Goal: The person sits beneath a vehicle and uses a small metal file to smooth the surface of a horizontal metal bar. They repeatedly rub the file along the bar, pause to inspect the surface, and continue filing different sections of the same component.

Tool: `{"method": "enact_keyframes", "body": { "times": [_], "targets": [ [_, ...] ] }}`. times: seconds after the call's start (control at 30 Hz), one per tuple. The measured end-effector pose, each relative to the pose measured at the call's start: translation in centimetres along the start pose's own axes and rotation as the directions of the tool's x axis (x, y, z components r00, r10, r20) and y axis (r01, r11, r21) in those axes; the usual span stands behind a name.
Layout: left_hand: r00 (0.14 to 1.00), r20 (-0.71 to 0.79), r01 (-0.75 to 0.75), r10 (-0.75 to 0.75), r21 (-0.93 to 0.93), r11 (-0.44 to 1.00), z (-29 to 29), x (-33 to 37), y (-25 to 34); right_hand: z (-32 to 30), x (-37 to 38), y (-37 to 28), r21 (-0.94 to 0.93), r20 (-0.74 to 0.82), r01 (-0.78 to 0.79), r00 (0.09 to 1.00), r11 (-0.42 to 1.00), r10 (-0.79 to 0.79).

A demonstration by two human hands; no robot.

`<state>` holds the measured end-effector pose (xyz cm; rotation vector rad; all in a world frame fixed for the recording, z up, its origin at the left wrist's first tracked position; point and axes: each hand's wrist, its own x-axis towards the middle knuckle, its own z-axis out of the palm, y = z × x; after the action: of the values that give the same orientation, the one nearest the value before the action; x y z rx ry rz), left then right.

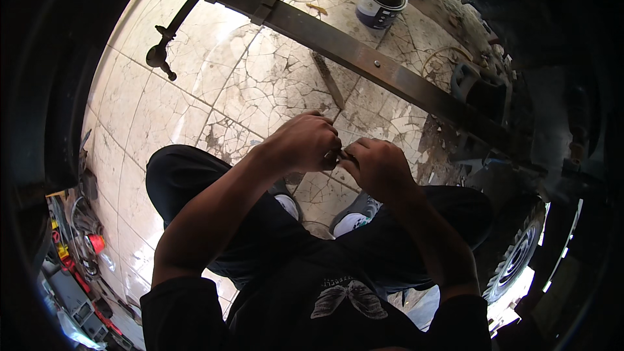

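My left hand [307, 143] and my right hand [379, 164] meet above the floor between my knees. The fingers of both are closed, and their tips come together around something small and dark, with a faint metallic glint beside the left fingers. What it is I cannot make out, since the fingers cover most of it. Just beyond my hands, a narrow rusty metal strip [327, 81] lies on the cracked tiles. Farther off, a long steel beam [351, 50] crosses the view from upper left to right, above the floor.
An open paint can [375, 18] stands behind the beam. At the upper left hangs a rod with a ball joint [156, 56]. Tools and a grey case [67, 292] lie at the lower left. A tyre [520, 250] is at the right, with dark vehicle parts around it.
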<state>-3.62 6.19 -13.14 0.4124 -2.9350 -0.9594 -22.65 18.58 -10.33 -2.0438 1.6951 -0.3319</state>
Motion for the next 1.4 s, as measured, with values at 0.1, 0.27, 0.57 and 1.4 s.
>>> {"method": "enact_keyframes", "body": {
  "times": [0.1,0.27,0.57,1.4],
  "targets": [
    [1.000,0.009,0.027,-0.027,-0.027,0.999,0.2,0.0,-0.1,-0.6,0.2,0.7,0.047,0.022,0.012,1.000,0.999,-0.013],
    [0.997,0.010,0.079,-0.078,-0.058,0.995,-0.1,0.6,0.6,-0.6,0.4,0.9,-0.056,0.048,-0.008,0.999,0.998,0.011],
    [0.989,-0.072,0.103,-0.128,-0.282,0.954,-0.6,0.6,0.2,-0.8,0.3,1.1,0.050,0.083,-0.101,0.992,0.994,0.097],
    [0.989,0.008,0.143,-0.147,-0.269,0.952,-1.9,0.1,0.8,-1.9,0.8,0.7,0.247,-0.068,-0.133,0.986,0.960,0.154]
  ]
}}
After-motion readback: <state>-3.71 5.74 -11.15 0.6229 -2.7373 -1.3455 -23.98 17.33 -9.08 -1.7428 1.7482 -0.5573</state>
